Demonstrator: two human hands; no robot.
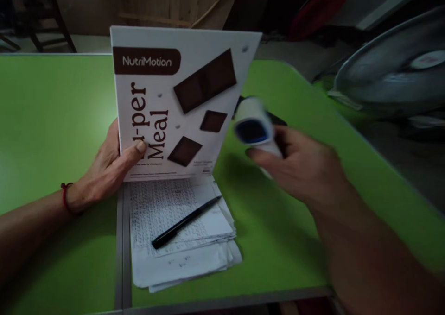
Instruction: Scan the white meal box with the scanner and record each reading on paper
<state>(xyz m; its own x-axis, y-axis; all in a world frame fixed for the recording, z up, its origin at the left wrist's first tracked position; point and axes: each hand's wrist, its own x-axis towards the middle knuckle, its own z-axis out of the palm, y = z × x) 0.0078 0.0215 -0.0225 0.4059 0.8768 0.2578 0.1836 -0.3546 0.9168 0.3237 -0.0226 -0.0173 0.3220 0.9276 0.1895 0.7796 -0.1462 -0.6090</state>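
Observation:
Upright in my left hand point(104, 166) is a white NutriMotion box point(187, 139) printed with brown bars, its front facing me. My thumb presses on the front at the lower left; the other fingers are hidden behind the box. Wrapped in my right hand point(302, 166), just right of the box, is a white gun-shaped handheld device point(253, 118) with a dark, blue-rimmed oval face turned towards me. Both device and hand are blurred. Below the box, a black pen point(186, 222) lies slantwise on a stack of handwritten papers point(194, 264).
The green table point(52, 97) has a metal seam point(123, 259) along the left of the papers. A dark object point(276, 119), partly hidden, lies behind the device. Beyond the right edge stands a large fan point(385, 74). A dark chair point(45, 18) is at the back left.

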